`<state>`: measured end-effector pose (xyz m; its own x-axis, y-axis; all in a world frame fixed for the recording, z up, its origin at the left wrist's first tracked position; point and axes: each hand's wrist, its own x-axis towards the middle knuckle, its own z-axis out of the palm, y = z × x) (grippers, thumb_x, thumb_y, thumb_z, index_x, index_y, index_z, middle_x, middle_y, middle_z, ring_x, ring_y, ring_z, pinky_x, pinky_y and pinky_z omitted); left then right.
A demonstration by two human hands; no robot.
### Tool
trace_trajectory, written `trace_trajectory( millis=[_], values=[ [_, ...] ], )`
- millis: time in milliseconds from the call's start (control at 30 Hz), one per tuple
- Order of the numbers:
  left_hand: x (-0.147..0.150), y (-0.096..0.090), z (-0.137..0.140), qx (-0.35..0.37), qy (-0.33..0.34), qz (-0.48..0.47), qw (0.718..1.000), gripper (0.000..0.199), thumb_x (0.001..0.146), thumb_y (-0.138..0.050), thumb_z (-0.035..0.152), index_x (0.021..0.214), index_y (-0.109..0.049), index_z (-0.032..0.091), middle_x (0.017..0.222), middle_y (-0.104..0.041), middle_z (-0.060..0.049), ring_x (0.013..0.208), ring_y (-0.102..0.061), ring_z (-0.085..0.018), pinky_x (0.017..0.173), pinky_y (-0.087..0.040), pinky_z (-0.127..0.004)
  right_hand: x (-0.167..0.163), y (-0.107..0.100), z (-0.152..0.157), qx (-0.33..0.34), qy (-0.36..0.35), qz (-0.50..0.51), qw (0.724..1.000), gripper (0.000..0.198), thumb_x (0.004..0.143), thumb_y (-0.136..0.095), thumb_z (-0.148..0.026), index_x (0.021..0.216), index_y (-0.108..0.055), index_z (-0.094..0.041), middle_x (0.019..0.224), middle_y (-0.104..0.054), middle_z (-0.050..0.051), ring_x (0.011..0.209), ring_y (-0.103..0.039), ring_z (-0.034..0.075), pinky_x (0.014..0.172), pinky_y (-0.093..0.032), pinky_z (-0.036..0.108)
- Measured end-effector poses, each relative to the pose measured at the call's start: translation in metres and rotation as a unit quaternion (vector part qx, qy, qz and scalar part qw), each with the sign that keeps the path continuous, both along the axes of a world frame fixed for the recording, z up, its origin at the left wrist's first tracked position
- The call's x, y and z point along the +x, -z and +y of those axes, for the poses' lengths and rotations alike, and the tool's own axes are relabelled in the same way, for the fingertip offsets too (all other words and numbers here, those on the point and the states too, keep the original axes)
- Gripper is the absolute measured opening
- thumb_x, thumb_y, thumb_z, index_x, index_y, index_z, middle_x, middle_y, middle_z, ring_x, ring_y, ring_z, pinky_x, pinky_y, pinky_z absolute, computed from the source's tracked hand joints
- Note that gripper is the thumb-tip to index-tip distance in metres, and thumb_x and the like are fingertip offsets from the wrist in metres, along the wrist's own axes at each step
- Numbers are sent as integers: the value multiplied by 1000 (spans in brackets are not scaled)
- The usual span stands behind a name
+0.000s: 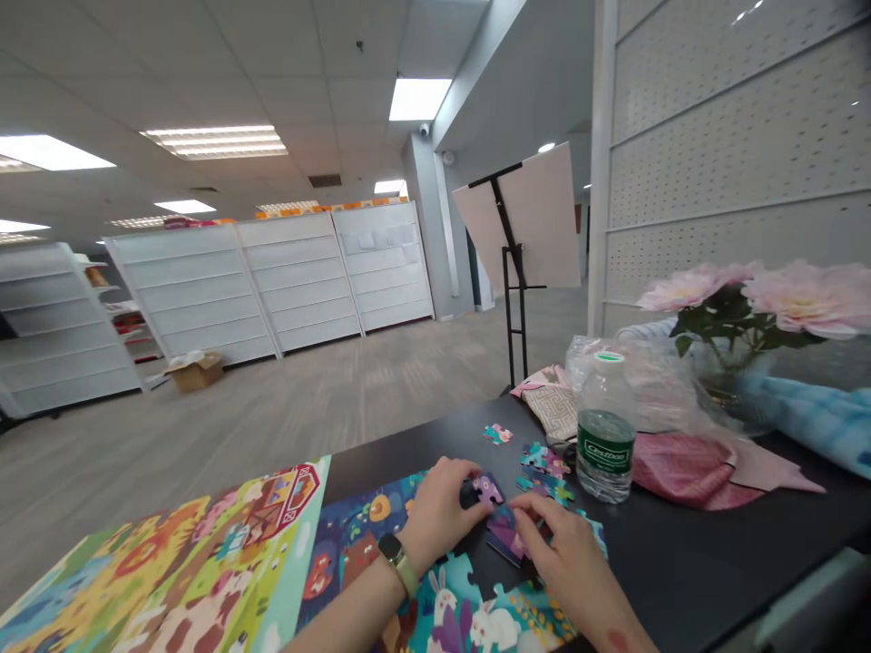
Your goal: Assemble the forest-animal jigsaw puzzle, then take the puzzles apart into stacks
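Head view: two hands are seen over a black table (680,562). The left hand (442,512) is pinched on one purple puzzle piece (488,490), held at the open gap of the partly assembled jigsaw puzzle (435,599). The right hand (568,553) is laid fingers-together on a second dark piece (507,535) — grip cannot be told. Three loose clusters of pieces (544,460) are counted just beyond. One water bottle (605,426) stands beside them — one farm picture sheet (177,562) lies at left, one vase of pink flowers (741,313) at right.
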<state>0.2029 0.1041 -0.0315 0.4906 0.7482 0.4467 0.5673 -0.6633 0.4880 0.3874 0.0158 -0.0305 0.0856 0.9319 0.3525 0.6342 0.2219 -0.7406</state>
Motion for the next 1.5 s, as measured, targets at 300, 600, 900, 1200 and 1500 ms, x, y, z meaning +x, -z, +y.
trace_trajectory(
  millis=[300,600,900,1200,1500],
  values=[
    [-6,2,-9,16,-12,-1,1000,36,73,-74,22,108,-63,22,96,-65,-5,95,-55,-26,84,-47,-38,-1,0,0,7,5,-3,1000,29,93,-44,-38,88,-70,-25,76,-70,3,74,-65,21,60,-43,29],
    [-6,1,-8,1,-13,2,1000,43,70,-73,23,111,-62,23,106,-60,-5,101,-53,-26,90,-46,-39,0,-1,0,11,-8,-11,1000,29,94,-43,-38,87,-68,-25,74,-70,1,66,-63,18,60,-43,27],
    [-7,-7,-13,4,18,-5,1000,43,71,-64,15,113,-62,24,113,-58,-6,106,-52,-26,95,-44,-41,7,4,-4,63,68,63,994,32,91,-46,-41,98,-70,-22,81,-71,5,72,-65,21,63,-47,29],
    [-7,-15,-22,-21,211,82,974,58,76,-71,24,132,-59,31,130,-64,-5,128,-46,-32,112,-28,-50,15,4,-5,74,136,204,967,30,91,-48,-41,100,-67,-19,71,-63,1,66,-59,18,62,-46,28],
    [-10,-14,-12,-37,166,-68,983,37,78,-78,31,113,-68,23,106,-68,-7,96,-62,-23,91,-47,-36,7,0,-5,51,59,80,994,25,92,-46,-32,94,-69,-21,86,-71,5,80,-64,21,74,-48,32]
  ],
)
